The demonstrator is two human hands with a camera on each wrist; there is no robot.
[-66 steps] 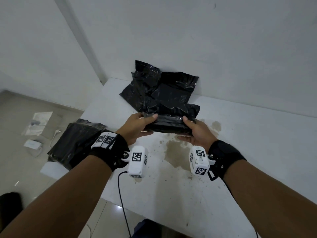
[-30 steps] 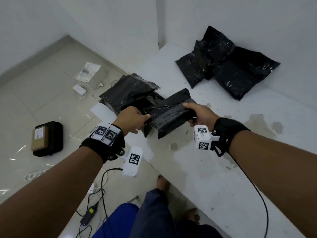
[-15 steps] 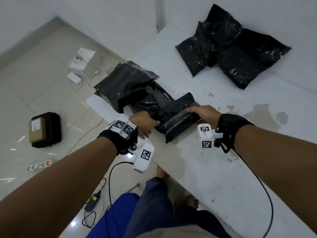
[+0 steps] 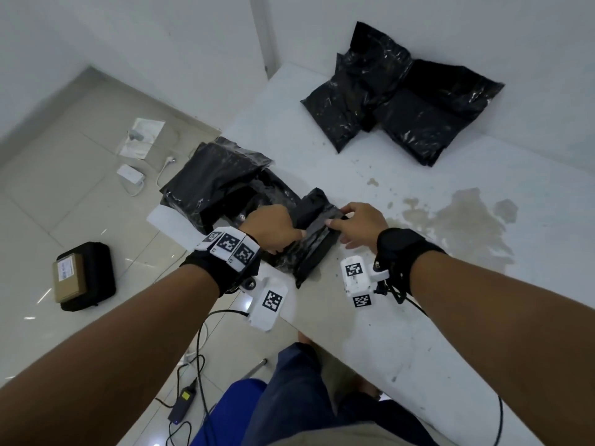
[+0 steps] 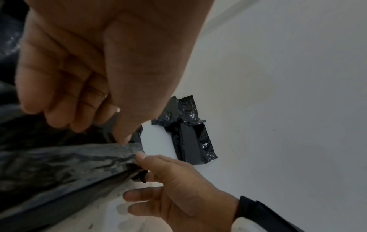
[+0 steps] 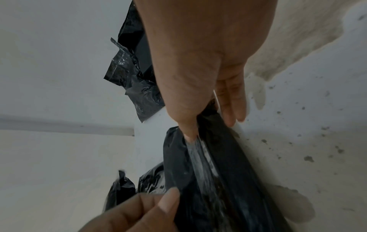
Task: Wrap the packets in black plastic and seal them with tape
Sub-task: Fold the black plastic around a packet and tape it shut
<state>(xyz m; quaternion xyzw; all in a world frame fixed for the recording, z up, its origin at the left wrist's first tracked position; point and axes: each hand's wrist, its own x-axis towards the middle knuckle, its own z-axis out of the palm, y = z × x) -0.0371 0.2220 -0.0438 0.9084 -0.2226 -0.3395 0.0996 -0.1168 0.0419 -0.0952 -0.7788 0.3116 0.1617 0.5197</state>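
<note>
A packet wrapped in black plastic [image 4: 314,249] lies slanted on the white table [image 4: 418,333], near its left front edge. My left hand [image 4: 273,230] grips the packet's left end, thumb tip on top [image 5: 123,139] and fingers curled over the plastic. My right hand [image 4: 359,225] holds the right end, with its thumb [image 6: 188,135] pressed on top and its fingers [image 6: 232,106] alongside. A shiny strip, possibly clear tape, runs along the packet's top [image 6: 200,164]. Whether the packet rests fully on the table is unclear.
Several wrapped black packets [image 4: 399,104] are piled against the back wall. A heap of black plastic [image 4: 219,178] overhangs the table's left edge beside my left hand. A brown stain [image 4: 460,217] marks the table. On the floor are a black case [image 4: 83,278], cables and a charger [image 4: 130,175].
Both hands carried the packet from beside the back pile to the table's left front edge and lowered it next to the heap. My view swung left and down.
</note>
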